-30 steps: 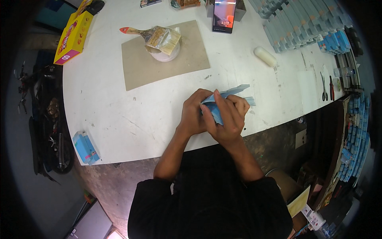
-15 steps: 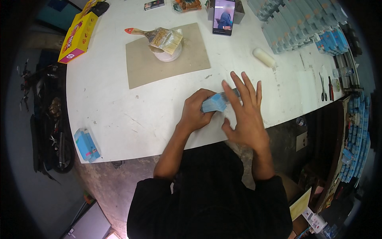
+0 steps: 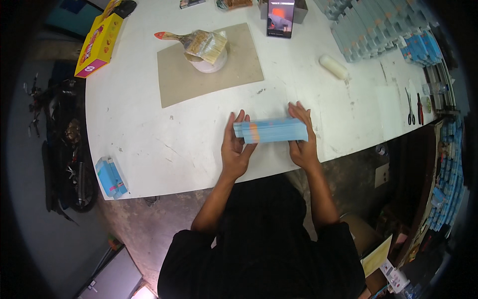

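Note:
Between my hands, just above the near part of the white table point(image 3: 199, 154), is a stack of thin light-blue card pieces point(image 3: 276, 131) with an orange mark near its left end. It lies crosswise, its layered long side showing. My left hand point(image 3: 235, 152) holds the left end, thumb below and fingers behind. My right hand point(image 3: 304, 149) grips the right end, with the thumb at the near lower edge and the fingers bent round the far side. Parts of the fingers are hidden behind the stack.
Farther off, a paintbrush point(image 3: 206, 45) lies across a white tub point(image 3: 211, 65) on a brown board point(image 3: 234, 82). A phone point(image 3: 280, 20), a whitish cylinder point(image 3: 333, 67), scissors point(image 3: 410, 112) and stacked grey pieces point(image 3: 378, 30) lie beyond. Another blue bundle point(image 3: 110, 178) sits at the left edge.
My right hand, spread open before, has closed on the right end of the stack. The stack has turned crosswise, showing its long side, and my left hand has shifted to its left end.

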The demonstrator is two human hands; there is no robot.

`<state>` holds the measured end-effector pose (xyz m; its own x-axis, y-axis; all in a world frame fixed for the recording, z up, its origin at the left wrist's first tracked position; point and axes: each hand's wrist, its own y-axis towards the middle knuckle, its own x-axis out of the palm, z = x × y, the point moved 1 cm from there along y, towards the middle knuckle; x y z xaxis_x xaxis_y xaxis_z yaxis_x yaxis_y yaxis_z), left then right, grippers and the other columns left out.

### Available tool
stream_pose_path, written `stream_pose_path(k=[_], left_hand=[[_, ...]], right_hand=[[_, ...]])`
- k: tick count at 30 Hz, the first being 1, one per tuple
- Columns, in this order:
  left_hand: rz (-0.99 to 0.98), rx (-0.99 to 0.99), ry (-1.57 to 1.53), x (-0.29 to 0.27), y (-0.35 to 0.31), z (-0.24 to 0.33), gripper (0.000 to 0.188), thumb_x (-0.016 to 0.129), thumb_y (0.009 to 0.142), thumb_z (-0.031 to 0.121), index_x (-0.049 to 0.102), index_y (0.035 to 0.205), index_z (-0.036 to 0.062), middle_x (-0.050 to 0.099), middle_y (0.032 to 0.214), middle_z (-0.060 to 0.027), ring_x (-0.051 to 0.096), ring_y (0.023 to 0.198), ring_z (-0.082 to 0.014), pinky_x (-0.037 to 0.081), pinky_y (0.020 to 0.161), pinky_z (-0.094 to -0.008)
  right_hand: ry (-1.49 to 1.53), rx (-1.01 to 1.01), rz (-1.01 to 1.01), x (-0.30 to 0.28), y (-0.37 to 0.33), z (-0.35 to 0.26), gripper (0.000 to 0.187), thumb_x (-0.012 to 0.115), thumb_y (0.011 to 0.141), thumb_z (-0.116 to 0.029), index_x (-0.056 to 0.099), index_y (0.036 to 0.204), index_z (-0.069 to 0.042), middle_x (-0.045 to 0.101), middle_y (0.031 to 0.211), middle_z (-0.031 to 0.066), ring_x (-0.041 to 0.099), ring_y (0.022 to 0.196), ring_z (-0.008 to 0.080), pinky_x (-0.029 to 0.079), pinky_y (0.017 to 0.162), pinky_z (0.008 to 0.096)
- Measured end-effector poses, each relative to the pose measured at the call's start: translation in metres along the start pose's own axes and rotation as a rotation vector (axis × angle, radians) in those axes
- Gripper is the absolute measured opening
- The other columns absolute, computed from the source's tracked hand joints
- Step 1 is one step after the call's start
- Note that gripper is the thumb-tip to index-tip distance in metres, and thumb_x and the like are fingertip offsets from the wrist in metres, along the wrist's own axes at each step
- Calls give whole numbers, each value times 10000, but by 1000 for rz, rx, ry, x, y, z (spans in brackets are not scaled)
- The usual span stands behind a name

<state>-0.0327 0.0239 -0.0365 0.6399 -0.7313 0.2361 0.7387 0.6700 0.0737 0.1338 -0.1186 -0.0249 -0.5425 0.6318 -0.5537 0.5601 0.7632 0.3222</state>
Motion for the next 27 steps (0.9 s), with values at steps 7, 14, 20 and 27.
stream_pose_path(k=[7, 14, 20, 27], left_hand=[[9, 56, 304, 8, -5, -8, 568, 614, 1012, -50, 424, 1544, -104, 431, 1622, -304, 371, 1559, -374, 378, 1224, -437], [129, 218, 593, 10, -17, -7, 450, 633, 1005, 7, 555, 1427, -131, 553, 1499, -337, 555, 1407, -448, 494, 1111, -452], [193, 204, 491, 13, -18, -6, 429, 655, 995, 9, 586, 1400, -112, 665, 1381, -286, 671, 1281, -371, 514, 1076, -418], [264, 86, 91, 12, -11, 16, 458, 733, 990, 93, 517, 1364, -61, 641, 1303, -161, 627, 1212, -230, 497, 1043, -356]], right_hand=[[-65, 52, -5, 3, -10, -13, 745, 556, 931, 88, 315, 1633, 23, 278, 1706, 267, 238, 1597, 461, 146, 1298, 604], [10, 9, 36, 10, -8, -19, 665, 508, 902, 144, 410, 1557, 88, 306, 1686, 282, 248, 1596, 453, 264, 1294, 502], [16, 50, 108, 14, -13, -15, 462, 613, 921, 87, 594, 1382, 65, 538, 1510, 264, 466, 1460, 445, 372, 1227, 498], [258, 325, -65, -8, -11, -59, 312, 773, 940, -107, 726, 1225, 11, 729, 1241, 213, 691, 1175, 375, 545, 984, 411]])
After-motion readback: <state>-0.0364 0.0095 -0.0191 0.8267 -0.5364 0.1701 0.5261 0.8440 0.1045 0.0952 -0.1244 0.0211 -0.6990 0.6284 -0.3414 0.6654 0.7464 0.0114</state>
